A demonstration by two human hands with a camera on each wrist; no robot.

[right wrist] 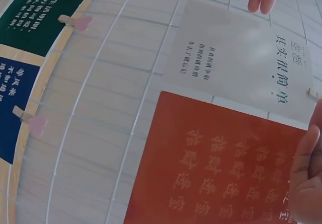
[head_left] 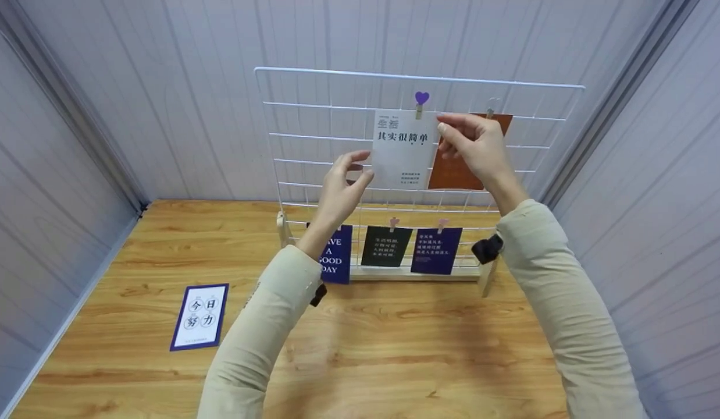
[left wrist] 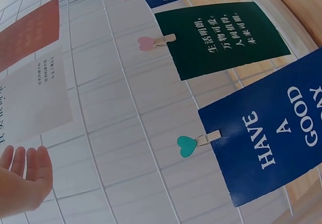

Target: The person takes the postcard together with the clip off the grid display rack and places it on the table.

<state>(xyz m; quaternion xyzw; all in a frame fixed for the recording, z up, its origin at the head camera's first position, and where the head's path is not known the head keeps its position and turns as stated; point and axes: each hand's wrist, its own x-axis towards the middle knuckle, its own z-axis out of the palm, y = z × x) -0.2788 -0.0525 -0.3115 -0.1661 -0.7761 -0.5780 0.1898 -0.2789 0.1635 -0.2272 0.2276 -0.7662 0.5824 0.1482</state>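
A white card with black Chinese characters hangs on the white wire grid, under a clothespin with a purple heart. At its upper right corner, my right hand pinches the edge between thumb and forefinger. My left hand is by the card's left edge, thumb and fingers apart; whether the fingertips touch it I cannot tell. Right of the white card hangs an orange-red card, partly behind my right hand in the head view. Its clothespin is above it.
Lower on the grid hang a dark green card, a navy card and a blue "HAVE A GOOD DAY" card, each clipped. A purple-bordered card lies on the wooden table at left. Ribbed walls enclose the table.
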